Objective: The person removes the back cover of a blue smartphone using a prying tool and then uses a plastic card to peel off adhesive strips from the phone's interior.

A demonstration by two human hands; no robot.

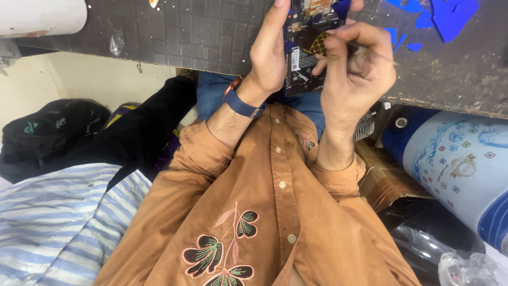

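Head view: left hand [270, 53] clamps the open phone [309, 47]; right hand [354, 63] pinches a thin tool [365, 48] (poking inside), needing gentle prying.

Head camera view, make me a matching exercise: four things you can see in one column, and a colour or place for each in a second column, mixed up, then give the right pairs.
Things:
1. opened phone
2. wrist band
3. backpack
4. patterned jug

Colour or place:
A. black, lying at the far left by the wall
B. held in the left hand while the right hand works a thin tool over it
C. white and blue, at the right under the bench edge
D. dark blue, round the left wrist

Pairs: 1-B, 2-D, 3-A, 4-C
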